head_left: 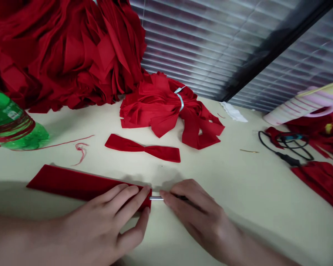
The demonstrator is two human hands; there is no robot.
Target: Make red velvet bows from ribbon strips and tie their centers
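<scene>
My left hand [108, 218] grips the right end of a folded strip of red velvet-like fabric [80, 186], which lies flat on the cream table [211, 177]. My right hand [195, 216] pinches a slim tool with a dark handle and a metal shaft [156, 198]. Its shaft points at the strip's end and spans the small gap between my hands. Just beyond them lies a red fabric bow [143, 148], pinched narrow at its middle. Loose red thread [81, 151] lies to the left of the bow.
A bundle of red fabric strips tied with a pale band [158, 107] sits behind the bow, below a large red fabric heap [63, 55]. A green plastic bottle [13, 122] stands at left. Black-handled scissors [288, 149], a white scrap [233, 112], and more red fabric [322, 184] lie at right.
</scene>
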